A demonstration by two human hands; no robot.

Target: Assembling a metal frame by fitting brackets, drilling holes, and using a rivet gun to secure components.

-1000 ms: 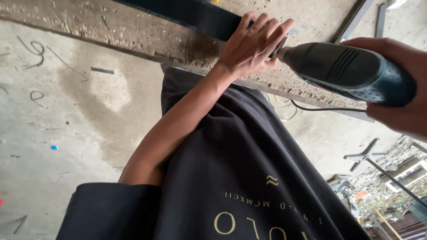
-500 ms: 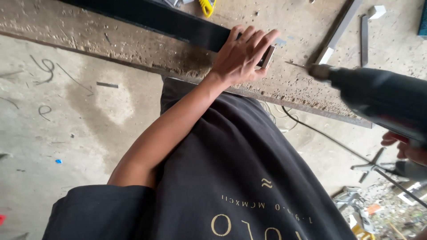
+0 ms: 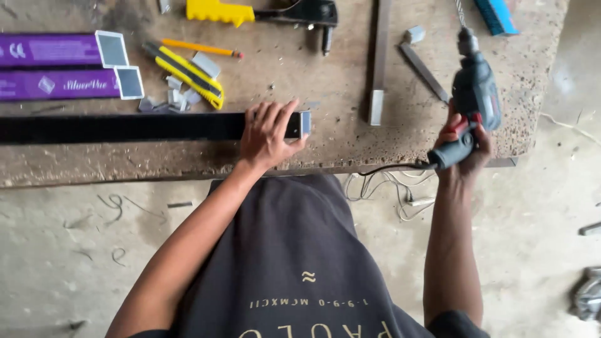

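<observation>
The concrete worktop point(image 3: 350, 141) is carrying everything. A long black square tube point(image 3: 125, 127) is lying along its near edge; the left hand point(image 3: 268, 133) is pressing down flat, fingers spread, near the tube's open end, evidently steadying it. The right hand point(image 3: 464, 145) is gripping a corded electric drill point(image 3: 474, 94), bit pointing away, clear of the tube. A yellow utility knife point(image 3: 188, 74) is lying beyond the left hand.

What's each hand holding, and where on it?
Right hand grips the dark blue corded power drill by its handle. Left hand presses the long black rectangular metal bar near its end.
</observation>
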